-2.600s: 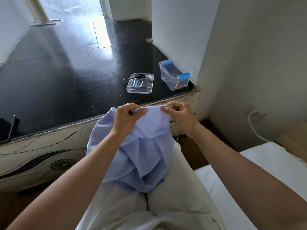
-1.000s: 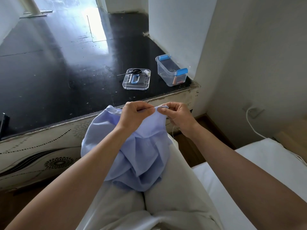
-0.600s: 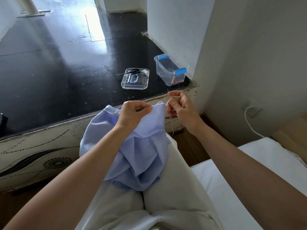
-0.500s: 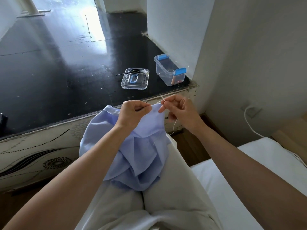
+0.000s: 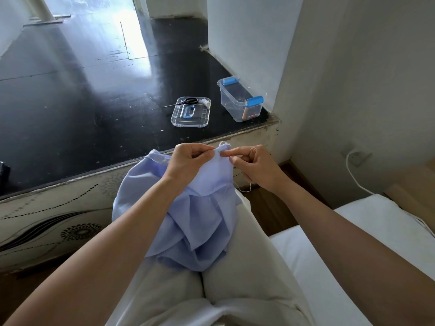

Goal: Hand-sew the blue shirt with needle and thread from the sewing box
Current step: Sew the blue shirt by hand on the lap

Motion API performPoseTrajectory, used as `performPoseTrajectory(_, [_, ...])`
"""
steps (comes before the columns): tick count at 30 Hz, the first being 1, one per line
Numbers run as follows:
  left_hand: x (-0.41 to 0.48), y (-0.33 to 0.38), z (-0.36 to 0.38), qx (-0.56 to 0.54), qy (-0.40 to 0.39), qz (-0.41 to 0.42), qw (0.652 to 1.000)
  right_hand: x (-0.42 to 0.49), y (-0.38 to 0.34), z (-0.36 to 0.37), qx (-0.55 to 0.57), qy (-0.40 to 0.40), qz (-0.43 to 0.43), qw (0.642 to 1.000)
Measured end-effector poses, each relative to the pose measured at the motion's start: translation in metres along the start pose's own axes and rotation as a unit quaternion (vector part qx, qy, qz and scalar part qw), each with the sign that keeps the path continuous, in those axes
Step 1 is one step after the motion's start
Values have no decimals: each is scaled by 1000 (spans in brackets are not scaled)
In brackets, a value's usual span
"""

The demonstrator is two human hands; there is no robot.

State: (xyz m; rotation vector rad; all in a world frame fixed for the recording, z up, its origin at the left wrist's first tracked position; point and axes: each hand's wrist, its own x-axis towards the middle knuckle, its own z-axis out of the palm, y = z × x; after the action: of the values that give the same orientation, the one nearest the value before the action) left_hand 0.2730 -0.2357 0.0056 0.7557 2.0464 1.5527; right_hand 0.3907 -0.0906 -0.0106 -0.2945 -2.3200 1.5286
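The light blue shirt [image 5: 188, 222] lies bunched on my lap, with its top edge lifted in front of me. My left hand [image 5: 188, 161] pinches that raised edge from the left. My right hand [image 5: 254, 165] pinches a thin needle [image 5: 223, 154] at the same edge, fingertips nearly touching those of the left. A pale thread [image 5: 243, 188] hangs in a loop below my right hand. On the dark ledge ahead stand the clear sewing box [image 5: 240, 100] with blue clips and its clear lid tray [image 5: 190, 111].
Black scissors [image 5: 186, 102] and a white thread spool [image 5: 206, 102] rest on the lid tray. A white wall corner [image 5: 306, 67] rises to the right. A white cable [image 5: 355, 177] runs down it beside the white mattress [image 5: 353, 243].
My right hand pulled the needle up and away from the cloth, then came back down to the shirt's edge. My left hand kept its grip on the cloth throughout.
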Motion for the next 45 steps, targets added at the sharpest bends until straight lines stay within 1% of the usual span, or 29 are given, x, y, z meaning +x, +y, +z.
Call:
performPoseTrajectory(11, [5,-8,-2,30,-6,28,999,1,-2,-3,3,-22,5,1000])
performPoseTrajectory(14, [8,-11,-3,73,-1,62,995,2,-4,-3,-6,-25,8,1000])
performPoseTrajectory(17, [12,-15,-4,125,2,99,987,3,-5,-4,-47,-31,12,998])
performPoseTrajectory(20, [13,-19,-5,174,-5,125,977,6,-9,-5,-86,-64,19,994])
performPoseTrajectory(23, [12,-18,-4,200,1,154,968,8,-14,-6,-117,-123,28,985])
performPoseTrajectory(25, [13,-16,-4,218,9,165,962,10,-15,-6,-130,-137,42,981])
performPoseTrajectory(33, [12,-21,-3,254,50,168,951,6,-13,-1,-156,-120,62,978])
performPoseTrajectory(42, [11,-21,-2,279,40,200,939,8,-14,0,-159,-121,72,977])
performPoseTrajectory(45, [10,-20,-1,283,30,195,939,9,-15,1,-167,-123,75,975])
